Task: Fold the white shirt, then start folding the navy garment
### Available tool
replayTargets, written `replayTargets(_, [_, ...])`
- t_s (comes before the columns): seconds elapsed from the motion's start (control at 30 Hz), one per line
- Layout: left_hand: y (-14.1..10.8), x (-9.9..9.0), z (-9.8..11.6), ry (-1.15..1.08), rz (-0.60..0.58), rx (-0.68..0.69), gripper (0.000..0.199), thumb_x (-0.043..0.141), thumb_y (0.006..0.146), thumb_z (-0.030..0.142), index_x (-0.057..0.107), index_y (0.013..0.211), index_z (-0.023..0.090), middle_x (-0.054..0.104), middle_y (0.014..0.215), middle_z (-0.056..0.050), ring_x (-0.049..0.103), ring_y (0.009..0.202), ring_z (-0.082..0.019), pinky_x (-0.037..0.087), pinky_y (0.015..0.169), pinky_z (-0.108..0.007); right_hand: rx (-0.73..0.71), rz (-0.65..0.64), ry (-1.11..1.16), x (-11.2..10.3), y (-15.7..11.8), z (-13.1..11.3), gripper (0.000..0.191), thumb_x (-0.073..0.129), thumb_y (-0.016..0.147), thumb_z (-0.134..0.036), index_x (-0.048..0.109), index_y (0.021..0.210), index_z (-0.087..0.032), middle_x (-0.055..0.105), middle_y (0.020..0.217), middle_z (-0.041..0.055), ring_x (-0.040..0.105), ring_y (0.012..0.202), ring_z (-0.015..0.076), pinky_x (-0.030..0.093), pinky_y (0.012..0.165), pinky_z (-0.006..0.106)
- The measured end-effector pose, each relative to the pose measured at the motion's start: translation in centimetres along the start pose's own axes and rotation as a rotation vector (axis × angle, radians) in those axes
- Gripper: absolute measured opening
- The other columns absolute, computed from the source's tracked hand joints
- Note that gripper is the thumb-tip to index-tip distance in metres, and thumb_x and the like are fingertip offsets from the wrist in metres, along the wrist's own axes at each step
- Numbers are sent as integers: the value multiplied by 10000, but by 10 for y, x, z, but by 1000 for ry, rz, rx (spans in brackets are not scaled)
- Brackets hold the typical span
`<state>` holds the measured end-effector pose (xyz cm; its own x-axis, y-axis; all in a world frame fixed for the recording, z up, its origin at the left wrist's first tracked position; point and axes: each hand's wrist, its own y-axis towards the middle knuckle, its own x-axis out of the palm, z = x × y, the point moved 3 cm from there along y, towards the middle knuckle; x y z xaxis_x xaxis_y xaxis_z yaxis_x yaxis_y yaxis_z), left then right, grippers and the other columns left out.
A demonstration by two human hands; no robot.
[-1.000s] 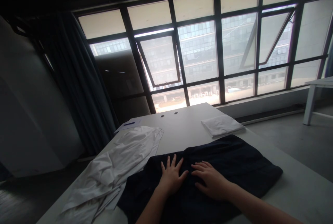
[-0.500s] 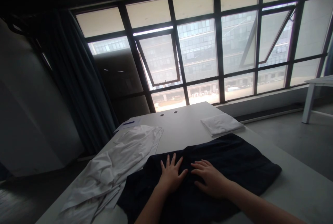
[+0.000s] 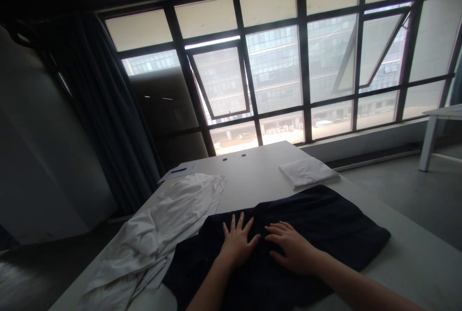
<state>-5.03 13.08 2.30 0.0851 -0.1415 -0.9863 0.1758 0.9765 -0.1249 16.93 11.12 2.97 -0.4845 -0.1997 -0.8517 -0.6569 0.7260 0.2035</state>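
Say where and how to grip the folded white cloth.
The folded cloth is probably best pinched at its left edge, from the left, thumb above and fingers beneath: it lies flat, stacked layers show there, and bare table adjoins that side.

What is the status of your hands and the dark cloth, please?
Left hand: flat, fingers spread, on dark cloth. Right hand: on it too, fingers together. White cloth alongside, left.
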Motion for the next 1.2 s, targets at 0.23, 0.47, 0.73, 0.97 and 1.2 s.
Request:
replayTargets(0.23, [1, 2, -1, 4, 7, 1, 755, 226, 966, 771, 221, 1623, 399, 53, 1721, -10, -14, 1557, -421, 14, 1188, -703, -3, 13, 8, 1, 0, 1, 486, 604, 892, -424, 650, 1362, -309, 545, 1533, 69, 453, 1433, 331, 240, 1229, 569])
replayTargets(0.47, [3, 4, -3, -13, 14, 11, 753, 230, 965, 779, 232, 1619, 405, 66, 1722, -33, -10, 1558, -419, 1, 1179, -717, 3, 10, -1, -1, -1, -1, 488, 600, 896, -423, 651, 1363, -294, 542, 1534, 80, 451, 1437, 331, 238, 1232, 569])
replayTargets(0.73, [6, 9, -7, -42, 39, 28, 754, 251, 960, 793, 259, 1610, 412, 90, 1719, -37, -2, 1553, -435, 9, 1173, -734, 2, 2, -11, -2, 0, -1, 496, 603, 894, -420, 646, 1372, -291, 541, 1535, 82, 451, 1437, 333, 246, 1229, 567])
replayTargets(0.97, [8, 11, -7, -21, 40, 27, 745, 237, 964, 797, 244, 1610, 427, 78, 1719, -33, -1, 1554, -429, 18, 1172, -739, 2, 1, -24, -2, 0, -1, 488, 604, 898, -421, 647, 1366, -291, 548, 1528, 90, 457, 1433, 332, 255, 1224, 573])
replayTargets(1.2, [9, 13, -9, -30, 63, 36, 745, 250, 965, 801, 266, 1606, 420, 113, 1715, -52, 14, 1553, -431, 25, 1167, -747, -2, 7, -28, -1, 1, 0, 479, 604, 902, -424, 652, 1360, -294, 551, 1526, 86, 466, 1427, 332, 270, 1220, 564])
